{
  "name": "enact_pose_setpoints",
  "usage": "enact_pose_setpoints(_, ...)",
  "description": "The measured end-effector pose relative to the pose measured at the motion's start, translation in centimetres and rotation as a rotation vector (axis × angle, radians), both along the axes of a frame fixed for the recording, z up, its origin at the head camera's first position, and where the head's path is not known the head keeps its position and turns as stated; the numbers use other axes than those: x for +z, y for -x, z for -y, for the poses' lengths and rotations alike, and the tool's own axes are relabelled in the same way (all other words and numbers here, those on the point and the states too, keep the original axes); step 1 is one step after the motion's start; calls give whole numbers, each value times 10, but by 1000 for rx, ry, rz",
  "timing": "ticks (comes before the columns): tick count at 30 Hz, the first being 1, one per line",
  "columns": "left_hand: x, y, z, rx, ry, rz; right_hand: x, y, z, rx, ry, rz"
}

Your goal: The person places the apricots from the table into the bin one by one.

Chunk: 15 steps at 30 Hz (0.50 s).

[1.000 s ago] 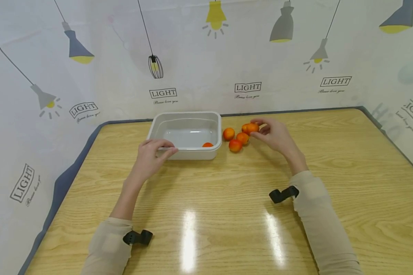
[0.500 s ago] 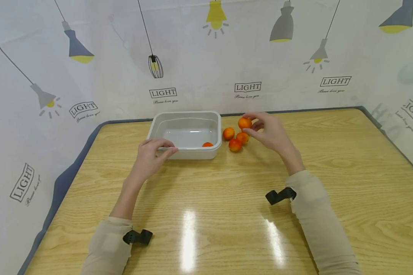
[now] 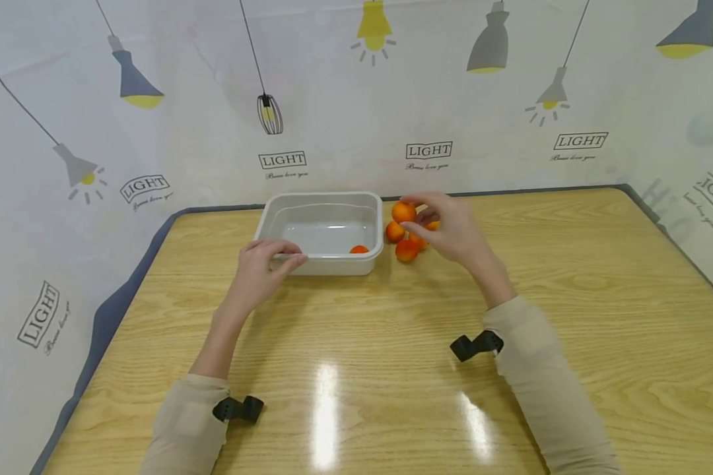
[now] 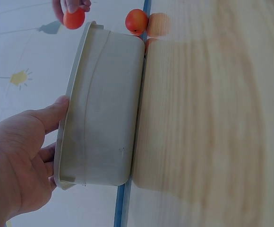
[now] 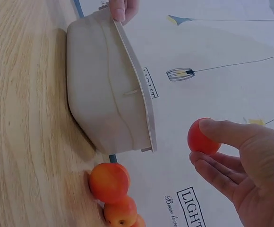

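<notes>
A pale grey plastic tub (image 3: 333, 266) stands at the table's far middle with one orange fruit (image 3: 359, 249) inside. My left hand (image 3: 267, 260) grips the tub's near left rim, thumb on the rim in the left wrist view (image 4: 56, 111). My right hand (image 3: 430, 223) pinches an orange fruit (image 3: 403, 212) in the air just right of the tub's right wall; the same fruit (image 5: 203, 138) shows between thumb and fingers in the right wrist view. On the table below lie more fruits (image 3: 395, 231) (image 3: 406, 250), one partly hidden behind the hand.
The wooden table (image 3: 392, 369) stretches wide in front and to the right. A lamp-printed cloth wall (image 3: 356, 132) rises close behind the tub. The table's dark edge (image 3: 113, 310) runs along the left.
My right hand has lifted one fruit off the pile and carried it left, toward the tub's right wall. The left hand and tub stayed still.
</notes>
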<state>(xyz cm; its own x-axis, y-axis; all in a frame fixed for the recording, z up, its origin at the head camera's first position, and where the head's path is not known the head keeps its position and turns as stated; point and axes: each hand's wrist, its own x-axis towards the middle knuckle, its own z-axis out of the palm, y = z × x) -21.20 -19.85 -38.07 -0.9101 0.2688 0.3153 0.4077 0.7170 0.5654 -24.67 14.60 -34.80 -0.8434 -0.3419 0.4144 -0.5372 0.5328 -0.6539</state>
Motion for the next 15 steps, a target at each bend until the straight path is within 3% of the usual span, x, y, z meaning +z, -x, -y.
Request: enact_pose_setpoints(15, -1, 0, 0, 2, -6, 1, -4, -5, 29, 105, -9, -65)
